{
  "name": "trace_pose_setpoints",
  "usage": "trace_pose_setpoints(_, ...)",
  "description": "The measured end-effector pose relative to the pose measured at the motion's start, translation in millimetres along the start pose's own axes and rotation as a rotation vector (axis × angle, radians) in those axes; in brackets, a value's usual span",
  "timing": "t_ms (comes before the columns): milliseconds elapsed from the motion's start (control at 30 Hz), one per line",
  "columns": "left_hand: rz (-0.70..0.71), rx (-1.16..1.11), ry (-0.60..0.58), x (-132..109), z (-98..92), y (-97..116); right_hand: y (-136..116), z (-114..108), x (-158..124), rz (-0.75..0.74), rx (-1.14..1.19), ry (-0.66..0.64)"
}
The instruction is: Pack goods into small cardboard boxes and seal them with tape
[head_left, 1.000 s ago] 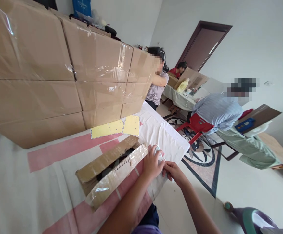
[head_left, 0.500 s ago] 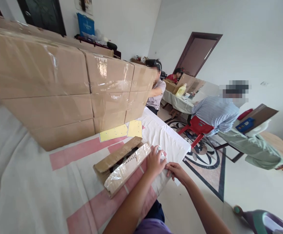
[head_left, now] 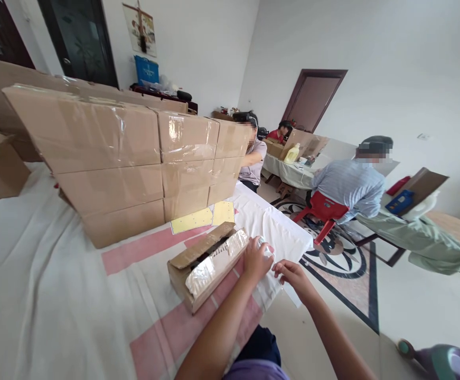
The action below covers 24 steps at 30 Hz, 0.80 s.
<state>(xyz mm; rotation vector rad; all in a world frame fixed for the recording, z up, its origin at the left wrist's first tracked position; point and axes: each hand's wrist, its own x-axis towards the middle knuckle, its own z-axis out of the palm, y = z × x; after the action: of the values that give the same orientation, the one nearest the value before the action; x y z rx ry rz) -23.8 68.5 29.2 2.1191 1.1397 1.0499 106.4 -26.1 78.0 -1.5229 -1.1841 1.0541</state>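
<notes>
cardboard box (head_left: 214, 266) | dark lettering (head_left: 221, 250) illegible | left hand (head_left: 257, 260) holds whitish item (head_left: 268, 250)

purple top (head_left: 255, 370) | dark navy legwear (head_left: 259, 345) | hands (head_left: 257, 262) — bare, unmarked-looking

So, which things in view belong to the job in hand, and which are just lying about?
Seemingly in use:
left hand, holding a small whitish item
right hand, close by; can't tell whether it holds anything
long cardboard box beside the left hand

Seemingly just lying about:
yellow sheets
wall of taped boxes
pale yellow jug
</notes>
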Motion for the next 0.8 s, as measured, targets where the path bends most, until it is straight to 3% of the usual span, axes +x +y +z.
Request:
trace_pose_setpoints(233, 0.000, -0.008, 0.027, -2, -2.3, 3, -25, 13, 2, -0.146, -0.068, -0.001)
trace_pose_setpoints(567, 0.064, 0.095, 0.026, -9, 3.3, -6, -2, 21, 5, -0.160, -0.034, -0.041)
trace_pose_setpoints(667, 0.067, 0.121, 0.038, -10, 6.1, -8, -13, -6, 27, -0.115, 0.060, 0.054)
trace_pose_setpoints(767, 0.067, 0.113, 0.020, -10, 7.4, -9, -52, -65, 69, -0.147, 0.198, 0.297)
trace_pose_setpoints(800, 0.066, 0.108, 0.012, -10, 7.5, -9, -70, -89, 84, -0.205, 0.290, 0.437)
